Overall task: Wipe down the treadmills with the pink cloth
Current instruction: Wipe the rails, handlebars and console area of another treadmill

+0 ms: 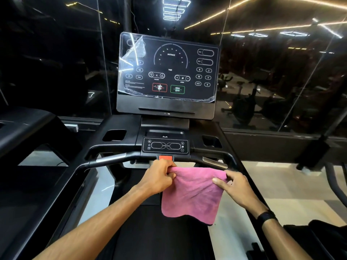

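A pink cloth (191, 194) hangs spread between my hands just below the front handlebar (112, 159) of a black treadmill. My left hand (159, 177) pinches its upper left corner, close under the red stop button (165, 158). My right hand (236, 188) pinches the upper right corner. The cloth's lower edge dangles free over the dark belt (150, 231). Above stands the console screen (169, 70), partly covered with peeling clear film, and below it a small control panel (165, 145).
Another treadmill (28, 132) stands to the left, and part of another machine (334, 184) to the right. Cup holders (114, 135) flank the small panel. A glass wall (281, 72) behind reflects exercise bikes and ceiling lights. A black band sits on my right wrist.
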Tool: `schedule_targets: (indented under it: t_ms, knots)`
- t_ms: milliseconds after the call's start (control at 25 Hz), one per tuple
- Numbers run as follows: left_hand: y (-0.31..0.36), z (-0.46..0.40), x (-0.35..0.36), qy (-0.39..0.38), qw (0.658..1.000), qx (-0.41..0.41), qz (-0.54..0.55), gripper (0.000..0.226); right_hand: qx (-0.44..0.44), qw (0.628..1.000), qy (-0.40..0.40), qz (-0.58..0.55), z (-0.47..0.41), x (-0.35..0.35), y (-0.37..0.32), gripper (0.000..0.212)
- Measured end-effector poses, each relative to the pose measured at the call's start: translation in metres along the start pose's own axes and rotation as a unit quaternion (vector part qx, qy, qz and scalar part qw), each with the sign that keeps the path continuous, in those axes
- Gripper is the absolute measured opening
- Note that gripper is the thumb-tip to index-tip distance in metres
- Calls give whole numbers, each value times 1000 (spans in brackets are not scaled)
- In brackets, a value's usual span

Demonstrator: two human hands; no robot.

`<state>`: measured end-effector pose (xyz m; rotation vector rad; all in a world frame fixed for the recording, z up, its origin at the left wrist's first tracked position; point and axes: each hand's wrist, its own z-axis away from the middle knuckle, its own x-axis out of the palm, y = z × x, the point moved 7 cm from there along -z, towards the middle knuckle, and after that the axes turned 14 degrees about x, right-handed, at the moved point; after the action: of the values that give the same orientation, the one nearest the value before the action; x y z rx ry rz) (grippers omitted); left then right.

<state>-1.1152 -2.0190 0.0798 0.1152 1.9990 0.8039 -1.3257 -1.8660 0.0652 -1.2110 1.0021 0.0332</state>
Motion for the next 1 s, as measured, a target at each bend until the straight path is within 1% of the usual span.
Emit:
schedule_targets:
  t_ms: [80, 160, 200, 240, 320, 400, 480, 520, 600, 680, 720, 760, 800, 840, 880, 920, 960, 1000]
  knots:
    - [-5, -10, 2, 10, 1000, 4, 8, 15, 6, 999, 28, 24, -6, -2, 1, 15]
    - [-15, -27, 7, 8, 1000, 7, 29, 16, 21, 999, 41, 25, -18, -4, 3, 9]
    - [-22, -34, 11, 4, 999, 7, 42, 16, 25, 999, 39, 17, -24, -4, 1, 4]
    - [-30, -43, 14, -1, 999, 7, 52, 17, 29, 999, 36, 10, -32, -3, 1, 3]
    - [-46, -59, 20, -11, 998, 10, 64, 16, 52, 998, 27, -8, -48, 2, 1, 11]
    - [-62, -75, 21, -16, 997, 10, 75, 17, 81, 996, 23, -20, -61, 7, -2, 12]
    - [-77, -92, 19, -16, 996, 16, 85, 23, 101, 995, 12, -24, -80, 14, -10, 5]
    - [-86, -101, 17, -18, 995, 17, 93, 23, 110, 993, 10, -30, -89, 17, -16, 3]
    - [-102, -116, 10, -24, 994, 13, 106, 17, 125, 990, 34, -48, -108, 18, -28, 2]
    - [-118, -129, -3, -11, 993, 15, 120, 16, 125, 982, 96, -102, -130, 19, -41, 3]
    - [-127, -135, -11, 12, 992, 16, 128, 17, 121, 975, 126, -142, -140, 23, -46, 8]
    - [-138, -140, -21, 43, 990, 13, 133, 19, 107, 968, 143, -179, -149, 32, -54, 18]
    - [-151, -142, -30, 74, 988, 4, 134, 21, 92, 967, 139, -194, -160, 47, -61, 33]
    - [-165, -141, -37, 97, 986, -8, 133, 23, 73, 975, 110, -178, -169, 68, -68, 53]
    - [-179, -140, -42, 108, 986, -21, 128, 25, 57, 987, 72, -129, -175, 91, -74, 72]
    - [-191, -137, -44, 108, 986, -32, 125, 28, 42, 996, 45, -57, -179, 114, -77, 87]
    - [-203, -133, -46, 102, 986, -49, 123, 31, 19, 999, 37, 31, -183, 134, -78, 99]
    - [-214, -127, -50, 102, 985, -64, 125, 35, -12, 991, 46, 122, -186, 153, -79, 109]
